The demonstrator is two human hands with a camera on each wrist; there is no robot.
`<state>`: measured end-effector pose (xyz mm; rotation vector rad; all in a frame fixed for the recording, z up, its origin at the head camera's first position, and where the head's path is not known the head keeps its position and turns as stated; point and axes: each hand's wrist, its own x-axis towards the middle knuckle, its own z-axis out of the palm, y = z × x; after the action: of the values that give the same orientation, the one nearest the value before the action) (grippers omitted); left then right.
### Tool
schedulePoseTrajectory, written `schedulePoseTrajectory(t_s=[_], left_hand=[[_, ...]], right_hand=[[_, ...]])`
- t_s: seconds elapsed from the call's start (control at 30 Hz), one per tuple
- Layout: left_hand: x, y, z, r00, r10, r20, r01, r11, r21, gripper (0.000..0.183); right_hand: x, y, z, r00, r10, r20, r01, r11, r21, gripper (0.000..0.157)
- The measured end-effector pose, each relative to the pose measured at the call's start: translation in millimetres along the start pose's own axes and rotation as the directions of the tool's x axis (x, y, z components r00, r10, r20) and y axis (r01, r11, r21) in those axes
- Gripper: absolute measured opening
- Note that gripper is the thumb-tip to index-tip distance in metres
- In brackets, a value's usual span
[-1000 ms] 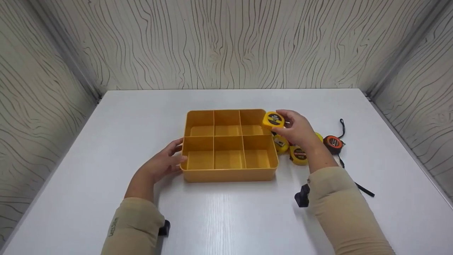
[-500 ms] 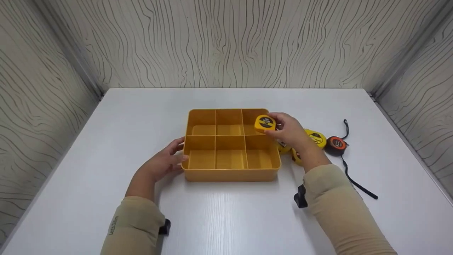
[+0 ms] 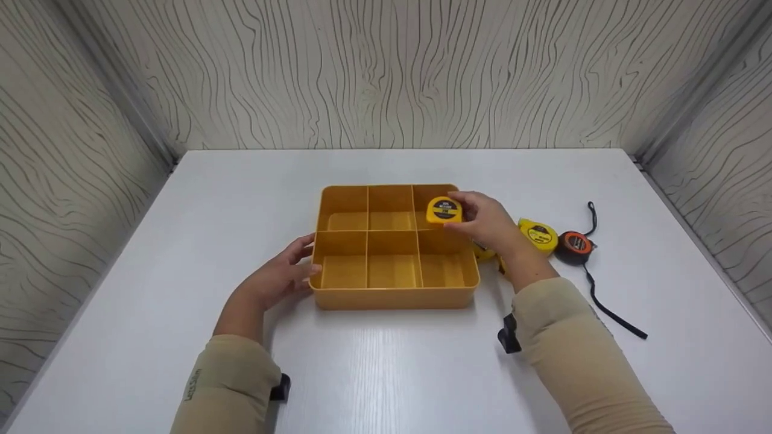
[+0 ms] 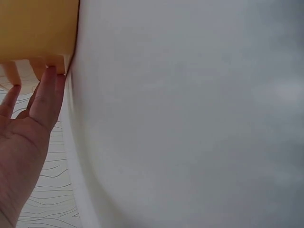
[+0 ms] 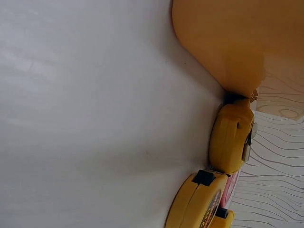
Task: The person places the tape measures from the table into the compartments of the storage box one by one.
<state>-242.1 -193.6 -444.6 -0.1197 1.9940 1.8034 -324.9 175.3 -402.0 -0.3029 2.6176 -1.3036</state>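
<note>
In the head view my right hand point(image 3: 487, 220) pinches a yellow tape measure point(image 3: 444, 210) with a dark round label, between thumb and fingers. The tape measure is over the back right compartment of a yellow six-compartment box point(image 3: 395, 299). My left hand point(image 3: 278, 274) touches the box's left side with its fingers fairly straight. The left wrist view shows fingertips of that hand point(image 4: 40, 102) against the box wall point(image 4: 38, 31). Neither the right hand nor its tape measure appears in the right wrist view.
Right of the box lie a yellow tape measure point(image 3: 538, 236) and a black-and-orange one point(image 3: 575, 246) with a black wrist strap point(image 3: 614, 314). Partly hidden behind the right arm are more yellow ones, such as the tape measure point(image 5: 228, 137) beside the box. Patterned walls point(image 3: 386, 72) enclose the white table point(image 3: 386, 367).
My right hand has carried the tape measure leftward, from the box's right rim to over the back right compartment. The left hand stays at the box's left side.
</note>
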Motion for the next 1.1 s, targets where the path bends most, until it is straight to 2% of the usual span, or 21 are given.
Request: schedulePoseTrajectory(t_s=[0.33, 0.83, 1.1], left_hand=[[-0.1, 0.7, -0.1, 1.0, -0.003, 0.007, 0.003, 1.0, -0.031, 0.076], [0.8, 0.4, -0.2, 1.0, -0.016, -0.012, 0.016, 1.0, 0.005, 0.08], [-0.6, 2.1, 2.0, 0.999, -0.028, -0.028, 0.029, 0.999, 0.026, 0.076]], right_hand=[[0.0, 2.0, 3.1, 1.0, -0.029, -0.01, 0.029, 0.999, 0.039, 0.068], [-1.4, 1.0, 9.9, 0.998, 0.047, -0.046, -0.044, 0.998, 0.05, 0.074], [-3.0, 4.3, 5.9, 0.993, 0.117, -0.01, -0.115, 0.987, 0.115, 0.077]])
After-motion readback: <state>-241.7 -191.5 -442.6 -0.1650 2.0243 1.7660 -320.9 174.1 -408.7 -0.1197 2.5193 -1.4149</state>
